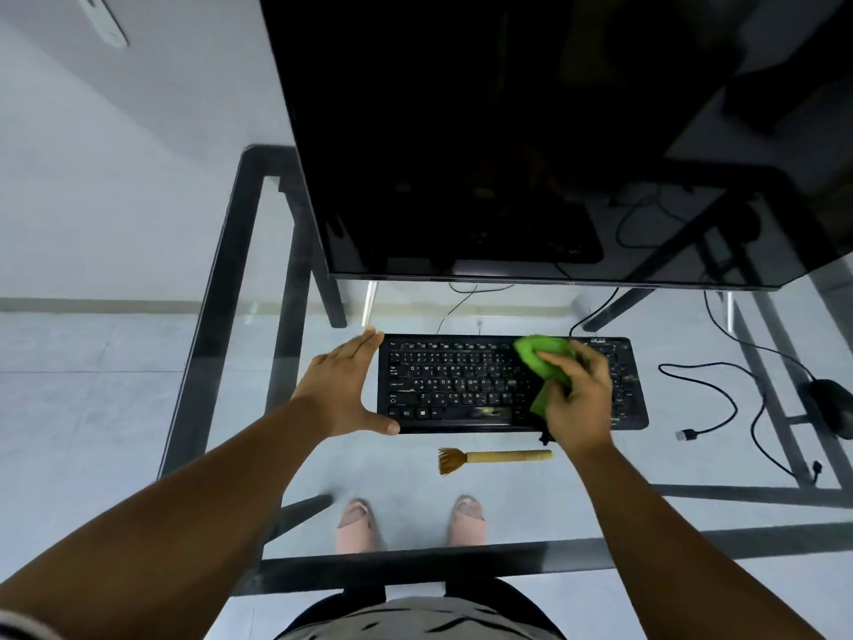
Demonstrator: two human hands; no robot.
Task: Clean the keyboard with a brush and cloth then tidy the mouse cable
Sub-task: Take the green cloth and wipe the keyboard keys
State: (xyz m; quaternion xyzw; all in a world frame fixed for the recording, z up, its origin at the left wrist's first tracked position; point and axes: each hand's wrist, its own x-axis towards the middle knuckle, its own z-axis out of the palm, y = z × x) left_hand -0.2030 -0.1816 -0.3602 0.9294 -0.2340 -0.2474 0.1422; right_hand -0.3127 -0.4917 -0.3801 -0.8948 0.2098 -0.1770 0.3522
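A black keyboard (461, 385) lies flat on the glass desk (258, 362). My right hand (579, 399) grips a bunched green cloth (540, 358) and presses it on the keyboard's right half. My left hand (344, 390) lies with straight fingers against the keyboard's left edge, thumb at its front corner. A wooden brush (498, 457) with brown bristles lies on the glass just in front of the keyboard, bristles to the left. At the far right sits a black mouse (831, 404), its black cable (720, 399) looping loosely across the glass to a USB plug (685, 435).
A large dark monitor (531, 154) stands behind the keyboard and overhangs its far edge. More cables run under the monitor. The desk's dark metal frame (217, 316) shows through the glass, as do my feet on the pale floor.
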